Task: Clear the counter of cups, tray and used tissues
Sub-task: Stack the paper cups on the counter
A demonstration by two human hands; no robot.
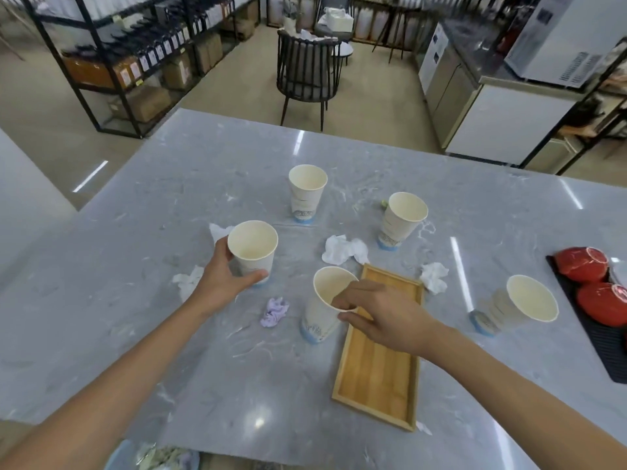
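Observation:
Several white paper cups stand on the grey marble counter (169, 351). My left hand (224, 276) wraps around the left cup (252, 247). My right hand (380, 317) pinches the rim of the near middle cup (324, 307), fingers inside it. Other cups stand at the back middle (307, 191), back right (402, 217) and far right (522, 303). A long wooden tray (376, 378) lies beside the middle cup, partly under my right hand. Crumpled white tissues (344, 249) (434, 276) (188, 281) and a lilac tissue (274, 312) lie around the cups.
A black mat with red bowls (597, 286) sits at the counter's right edge. A bin with scraps (152, 457) shows below the near edge. Beyond the counter are a dark chair (308, 72), shelving (135, 52) and steel cabinets (451, 79).

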